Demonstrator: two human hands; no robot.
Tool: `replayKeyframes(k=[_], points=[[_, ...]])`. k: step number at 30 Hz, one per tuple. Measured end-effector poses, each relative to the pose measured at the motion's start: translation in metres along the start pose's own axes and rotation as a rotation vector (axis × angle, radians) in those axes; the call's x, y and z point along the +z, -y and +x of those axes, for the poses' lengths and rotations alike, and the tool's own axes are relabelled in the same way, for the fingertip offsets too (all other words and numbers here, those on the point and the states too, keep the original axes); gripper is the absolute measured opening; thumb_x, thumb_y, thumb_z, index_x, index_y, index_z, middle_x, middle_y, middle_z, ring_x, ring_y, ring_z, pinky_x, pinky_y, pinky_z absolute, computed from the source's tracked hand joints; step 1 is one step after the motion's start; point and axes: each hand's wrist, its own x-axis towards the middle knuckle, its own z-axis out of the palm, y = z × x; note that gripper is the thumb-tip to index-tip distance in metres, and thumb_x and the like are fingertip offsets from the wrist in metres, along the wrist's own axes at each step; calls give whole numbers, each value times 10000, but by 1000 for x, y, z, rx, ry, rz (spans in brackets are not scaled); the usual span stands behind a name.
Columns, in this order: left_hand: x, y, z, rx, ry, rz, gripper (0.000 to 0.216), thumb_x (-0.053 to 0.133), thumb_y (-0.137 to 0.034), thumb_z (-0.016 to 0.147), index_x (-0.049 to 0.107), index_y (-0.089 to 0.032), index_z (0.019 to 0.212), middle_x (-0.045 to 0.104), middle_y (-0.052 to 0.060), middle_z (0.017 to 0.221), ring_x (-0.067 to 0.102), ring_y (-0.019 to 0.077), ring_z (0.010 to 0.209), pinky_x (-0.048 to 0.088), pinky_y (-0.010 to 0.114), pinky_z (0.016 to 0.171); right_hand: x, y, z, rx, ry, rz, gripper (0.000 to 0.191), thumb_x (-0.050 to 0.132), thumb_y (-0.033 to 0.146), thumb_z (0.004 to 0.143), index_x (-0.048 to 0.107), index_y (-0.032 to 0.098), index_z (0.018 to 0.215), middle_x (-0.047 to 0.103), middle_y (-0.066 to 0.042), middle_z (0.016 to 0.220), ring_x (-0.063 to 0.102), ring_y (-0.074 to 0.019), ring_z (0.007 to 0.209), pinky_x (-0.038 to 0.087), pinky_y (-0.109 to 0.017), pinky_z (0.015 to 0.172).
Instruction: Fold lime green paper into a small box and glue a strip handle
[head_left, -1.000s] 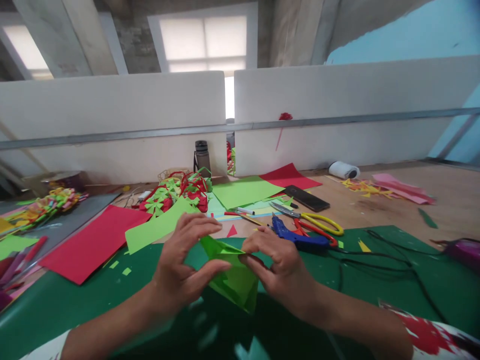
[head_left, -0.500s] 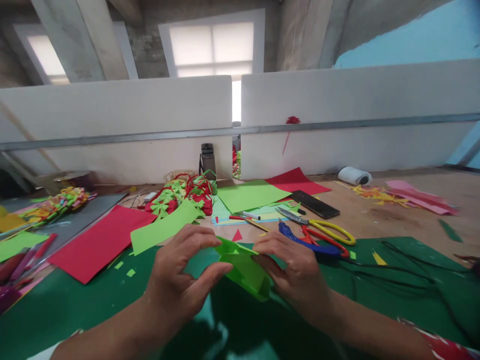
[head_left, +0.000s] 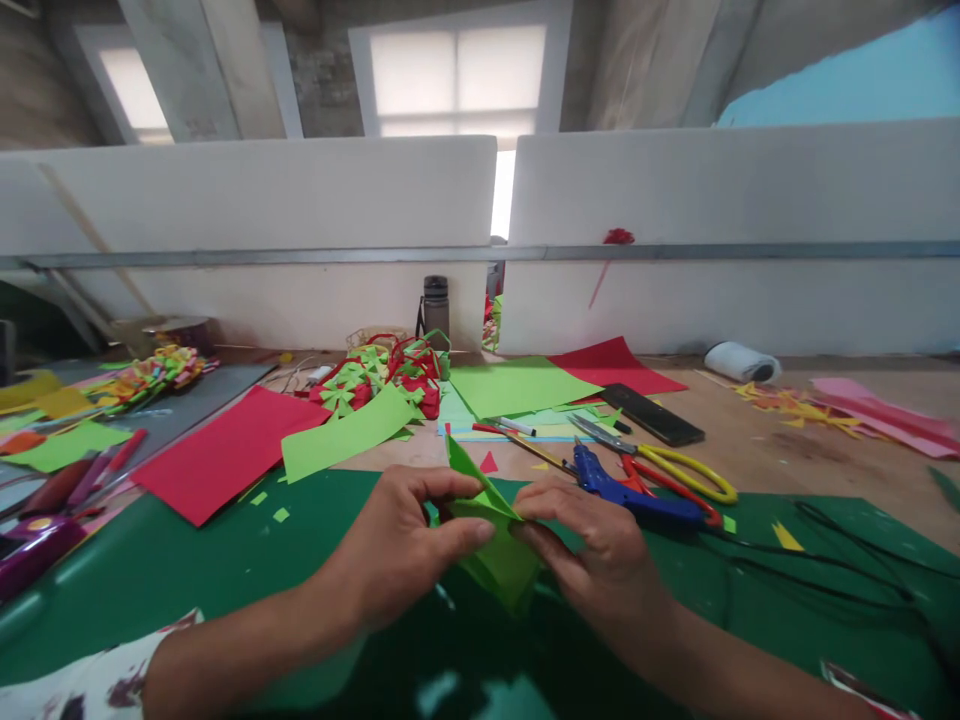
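Observation:
A folded piece of light green paper (head_left: pixel 491 540) is pinched between both my hands just above the dark green cutting mat (head_left: pixel 187 570). My left hand (head_left: pixel 401 545) grips its left side, thumb and fingers closed on the fold. My right hand (head_left: pixel 600 555) holds the right side, fingers pressed on the paper. One pointed corner of the paper sticks up between the hands. The lower part hangs down toward the mat.
A blue glue gun (head_left: pixel 637 495) and yellow-handled scissors (head_left: pixel 675 465) lie just right of my hands, a black phone (head_left: pixel 651 413) behind them. Red (head_left: pixel 225 450) and green (head_left: pixel 349 435) paper sheets lie at the left. A pile of paper bows (head_left: pixel 375 370), a bottle (head_left: pixel 436 305) and a white partition (head_left: pixel 300 200) stand behind.
The paper has been folded tighter and one corner now points upward. Both hands stayed pinched on it. The view shifted, so the table items sit further right.

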Motion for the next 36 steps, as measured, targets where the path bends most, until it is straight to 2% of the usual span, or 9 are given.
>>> replayKeyframes(k=[4,8,15,22,24,27,29,32,36], points=[[8,8,-1,-217,-23,-414,321,728,-173,568,651,-163,880,682,12,826,620,138,704,489,242,647,2,3,-1,155,20,96,112,602,97,776,606,203,742,634,22,711,602,-114,665,462,-203,621],[13,9,-4,-231,-7,-541,268,730,-131,570,652,-158,824,674,-6,784,607,103,666,475,207,638,3,4,-3,316,62,178,117,587,139,792,604,199,693,625,33,691,595,-109,649,453,-191,603],[14,6,-6,-186,2,-424,140,694,-169,632,638,-131,755,646,-6,707,562,96,630,439,200,600,5,3,-5,373,116,205,96,590,138,785,616,198,714,626,32,717,601,-113,693,444,-201,656],[13,10,-8,-170,24,-344,305,751,-230,577,628,-130,837,655,26,768,581,151,701,464,256,653,3,6,-5,352,93,182,75,596,155,788,634,190,733,646,15,728,604,-120,686,444,-209,651],[11,14,-9,-177,0,-340,334,732,-332,629,643,-137,886,674,47,825,603,181,764,475,281,702,2,6,-6,355,90,163,76,596,146,782,636,187,731,642,13,720,601,-122,679,443,-211,646],[6,16,-8,-176,-77,-320,362,551,-472,799,676,-152,914,686,64,901,608,203,884,469,293,783,2,5,-6,346,86,146,81,593,132,779,625,185,727,635,12,716,594,-120,671,441,-212,643],[2,13,-5,-167,-32,-276,349,528,-449,823,693,-152,906,696,64,888,619,202,872,477,286,772,2,4,-6,332,87,141,84,591,122,780,619,187,734,635,12,724,592,-118,677,441,-210,648],[-2,6,0,-99,50,-192,218,662,-321,714,713,-144,831,708,49,802,634,187,765,493,252,689,2,3,-7,320,101,139,90,587,111,787,614,189,751,635,7,736,593,-120,693,443,-213,658],[-3,6,5,-64,47,-128,125,672,-210,633,721,-143,726,700,26,684,603,143,601,472,206,552,3,2,-7,248,113,144,94,582,97,796,608,178,757,632,-6,743,588,-118,693,443,-216,658]])
